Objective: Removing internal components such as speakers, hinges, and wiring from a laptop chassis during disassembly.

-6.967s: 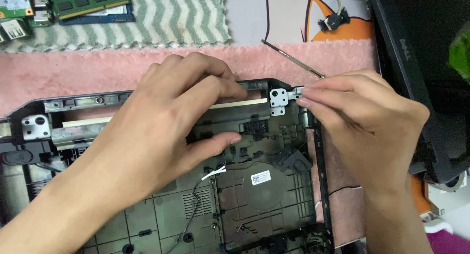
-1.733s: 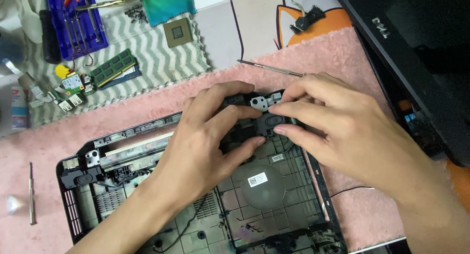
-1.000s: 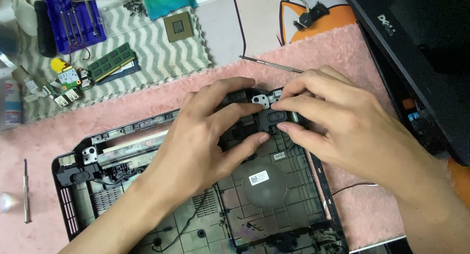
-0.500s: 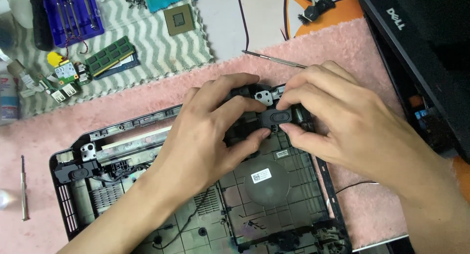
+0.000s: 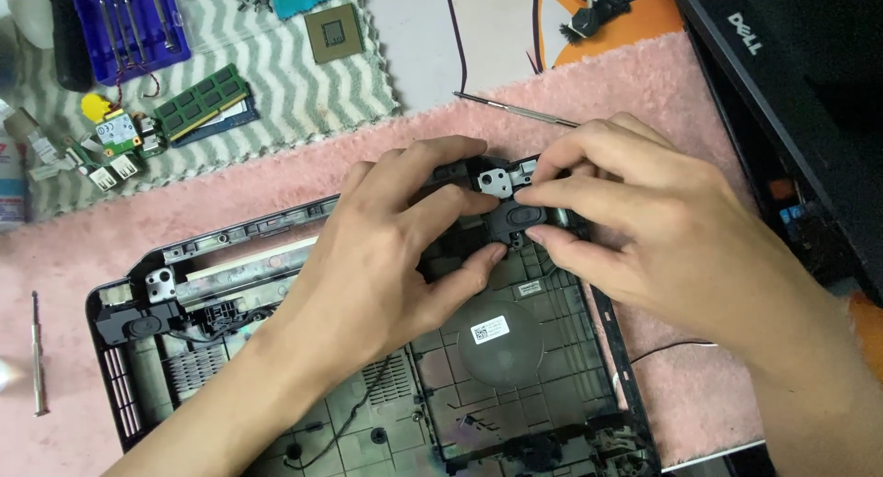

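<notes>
A black plastic laptop base shell (image 5: 515,385) lies open on a pink towel. Both of my hands meet at its far right corner. My left hand (image 5: 395,256) reaches over the shell's back edge, fingers and thumb pinching a small black speaker module (image 5: 515,218). My right hand (image 5: 644,215) grips the same module from the right with index finger and thumb, beside a silver hinge bracket (image 5: 495,181). A matching black speaker (image 5: 138,322) sits in the shell's left corner.
A thin screwdriver (image 5: 515,109) lies just beyond my hands, another (image 5: 37,353) at the far left. On a striped mat sit memory sticks (image 5: 198,104), a processor chip (image 5: 333,32), small circuit boards (image 5: 115,137) and a blue tool case (image 5: 129,17). A black laptop lid (image 5: 800,91) leans at right.
The view has drifted slightly; my hands stay at the shell's right corner, with small finger shifts on the speaker module. Seven seconds ago my right hand held a thin tool at the hinge bracket.
</notes>
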